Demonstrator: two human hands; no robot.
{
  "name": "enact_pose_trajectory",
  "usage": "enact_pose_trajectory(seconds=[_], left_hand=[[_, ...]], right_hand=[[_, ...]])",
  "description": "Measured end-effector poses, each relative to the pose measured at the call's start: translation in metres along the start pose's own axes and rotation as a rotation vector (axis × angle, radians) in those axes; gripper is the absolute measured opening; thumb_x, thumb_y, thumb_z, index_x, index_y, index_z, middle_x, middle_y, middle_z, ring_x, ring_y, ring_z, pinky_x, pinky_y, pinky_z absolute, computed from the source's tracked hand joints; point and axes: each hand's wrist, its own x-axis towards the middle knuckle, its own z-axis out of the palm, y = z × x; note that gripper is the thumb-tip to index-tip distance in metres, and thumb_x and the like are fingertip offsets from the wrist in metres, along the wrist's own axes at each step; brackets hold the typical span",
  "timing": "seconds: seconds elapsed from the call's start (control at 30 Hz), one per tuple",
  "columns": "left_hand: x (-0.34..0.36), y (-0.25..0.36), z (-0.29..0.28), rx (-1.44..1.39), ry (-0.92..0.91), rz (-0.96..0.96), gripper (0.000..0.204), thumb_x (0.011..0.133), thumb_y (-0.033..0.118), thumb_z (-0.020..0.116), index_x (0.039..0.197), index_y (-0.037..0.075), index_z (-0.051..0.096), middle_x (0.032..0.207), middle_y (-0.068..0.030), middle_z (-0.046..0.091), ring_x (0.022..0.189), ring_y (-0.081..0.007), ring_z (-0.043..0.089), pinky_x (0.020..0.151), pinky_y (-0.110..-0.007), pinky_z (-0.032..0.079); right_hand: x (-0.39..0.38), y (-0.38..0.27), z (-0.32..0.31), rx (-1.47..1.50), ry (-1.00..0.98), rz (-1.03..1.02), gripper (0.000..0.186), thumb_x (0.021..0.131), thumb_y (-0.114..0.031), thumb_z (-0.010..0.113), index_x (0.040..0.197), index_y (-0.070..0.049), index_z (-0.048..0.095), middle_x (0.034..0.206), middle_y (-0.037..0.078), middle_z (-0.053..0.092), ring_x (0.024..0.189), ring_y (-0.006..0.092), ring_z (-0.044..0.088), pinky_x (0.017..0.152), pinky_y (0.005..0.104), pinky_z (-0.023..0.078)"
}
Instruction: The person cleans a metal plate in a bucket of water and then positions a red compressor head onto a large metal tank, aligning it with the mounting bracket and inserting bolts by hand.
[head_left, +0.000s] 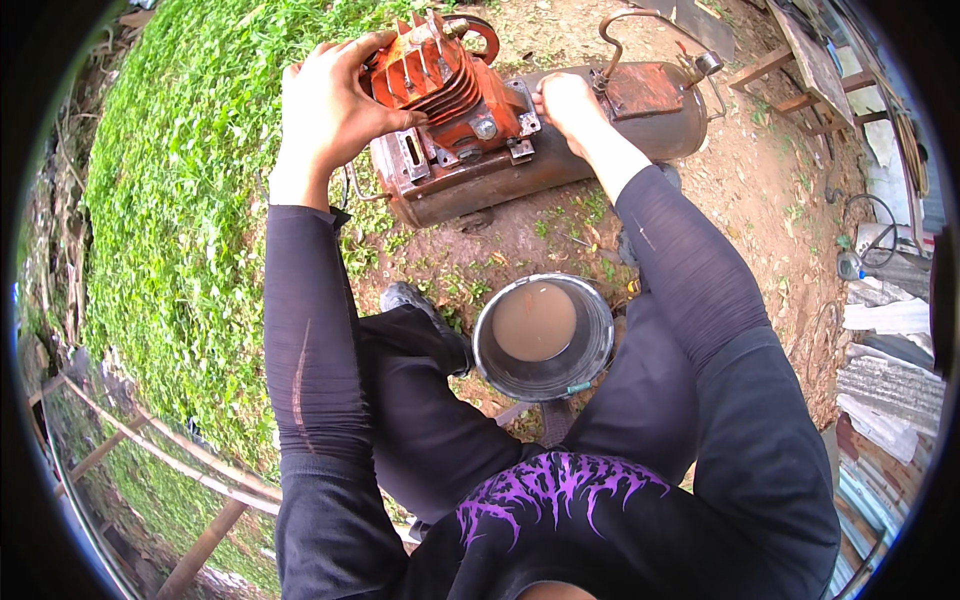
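Note:
An orange finned compressor pump (440,85) sits on the rusty brown air tank (480,195) ahead of me. My left hand (335,100) grips the pump's left side, fingers over the top fins and thumb along the lower ones. Just right of the pump, my right hand (570,110) is closed beside the edge of the mounting plate (525,105). Whatever its fingers pinch is hidden. Behind the pump a red pulley wheel (482,38) shows in part.
Between my legs stands a black bucket (483,350) with murky brown water (535,320). A curved pipe (608,45) and a gauge (708,63) rise from the tank's right end. Grass (190,220) lies left; corrugated sheets (890,385) lie right.

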Motion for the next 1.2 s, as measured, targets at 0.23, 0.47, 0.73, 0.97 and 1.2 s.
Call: enact_pose_trajectory(seconds=[0.23,0.47,0.73,0.97,1.2], left_hand=[[0.007,-0.002,-0.013,0.028,-0.084,-0.013,0.091,0.048,0.033,0.099,0.133,0.018,0.071,0.126,-0.0108,0.068,0.116,-0.0292,0.065,0.108,-0.045,0.044],[0.01,0.021,-0.017,0.055,-0.195,-0.154,0.086,0.057,0.047,0.096,0.131,0.016,0.065,0.124,-0.0128,0.07,0.117,-0.0313,0.066,0.105,-0.05,0.044],[0.023,0.049,0.01,0.12,0.004,-0.423,0.087,0.075,0.079,0.07,0.122,0.006,0.069,0.11,-0.0187,0.073,0.108,-0.0333,0.07,0.098,-0.043,0.051],[0.025,0.052,0.015,0.147,0.027,-0.407,0.075,0.078,0.071,0.071,0.116,0.007,0.07,0.106,-0.0186,0.073,0.103,-0.0335,0.07,0.093,-0.044,0.053],[0.021,0.05,0.018,0.173,0.096,-0.367,0.069,0.078,0.066,0.07,0.112,0.006,0.07,0.1,-0.0175,0.074,0.101,-0.0339,0.069,0.091,-0.045,0.053]], right_hand=[[-0.022,-0.036,-0.012,0.38,-0.005,0.27,0.023,0.092,-0.012,0.052,0.088,0.0,0.07,0.088,0.018,0.071,0.084,0.0269,0.069,0.073,0.0378,0.052],[-0.041,-0.056,-0.059,-0.428,-0.012,-0.075,0.045,0.103,-0.034,0.044,0.092,0.001,0.071,0.091,0.025,0.071,0.086,0.0364,0.069,0.084,0.0458,0.051],[-0.045,-0.051,-0.052,-0.128,-0.093,0.085,0.035,0.106,-0.03,0.053,0.101,0.0,0.071,0.075,0.014,0.065,0.07,0.026,0.064,0.075,0.0419,0.052],[-0.044,-0.041,-0.041,-0.263,-0.189,0.051,0.029,0.106,-0.026,0.055,0.101,0.0,0.069,0.08,0.011,0.067,0.075,0.0227,0.063,0.075,0.0381,0.05],[-0.045,-0.052,-0.04,-0.22,-0.107,0.158,0.028,0.105,-0.027,0.053,0.102,-0.005,0.071,0.099,0.017,0.073,0.097,0.0315,0.07,0.089,0.0416,0.051]])
